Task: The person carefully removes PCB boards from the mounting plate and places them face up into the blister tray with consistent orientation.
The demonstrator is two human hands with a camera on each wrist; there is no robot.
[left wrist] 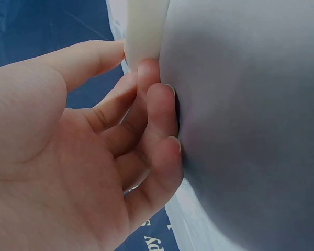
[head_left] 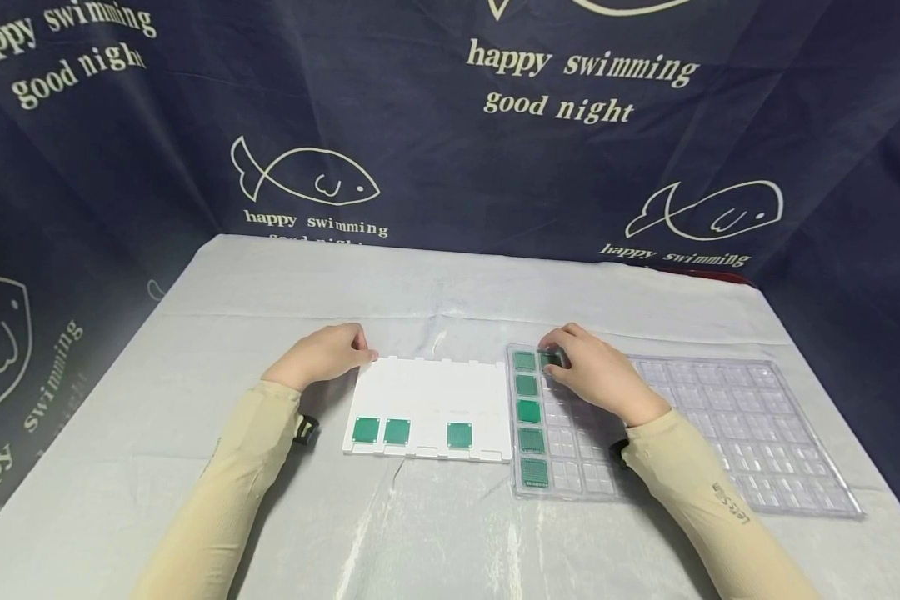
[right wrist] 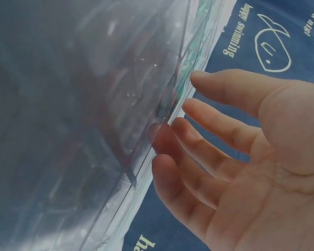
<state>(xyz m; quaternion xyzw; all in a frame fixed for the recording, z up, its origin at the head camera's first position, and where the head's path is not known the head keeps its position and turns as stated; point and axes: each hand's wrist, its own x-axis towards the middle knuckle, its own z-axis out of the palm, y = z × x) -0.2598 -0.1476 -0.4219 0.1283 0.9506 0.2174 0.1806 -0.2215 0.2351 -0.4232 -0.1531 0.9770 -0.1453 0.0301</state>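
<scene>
My left hand (head_left: 332,352) pinches the far left corner of a white slotted board (head_left: 420,387), thumb and fingertips at its edge. Three green square circuit boards lie along its near side: a left one (head_left: 366,430), another beside it (head_left: 397,431), and one further right (head_left: 460,434). My right hand (head_left: 596,371) is over a clear plastic tray (head_left: 562,492), thumb and index finger on opposite sides of a green circuit board (head_left: 547,359) in the second column's far pocket. I cannot tell whether they grip it. The other fingers curve loosely at the tray.
More green circuit boards (head_left: 528,411) fill the tray's left column. Further right, the clear tray surface (head_left: 750,417) shows rows of bare pockets. The white tablecloth (head_left: 450,533) has creases, and a dark blue fish-print curtain (head_left: 450,167) stands behind and beside the table.
</scene>
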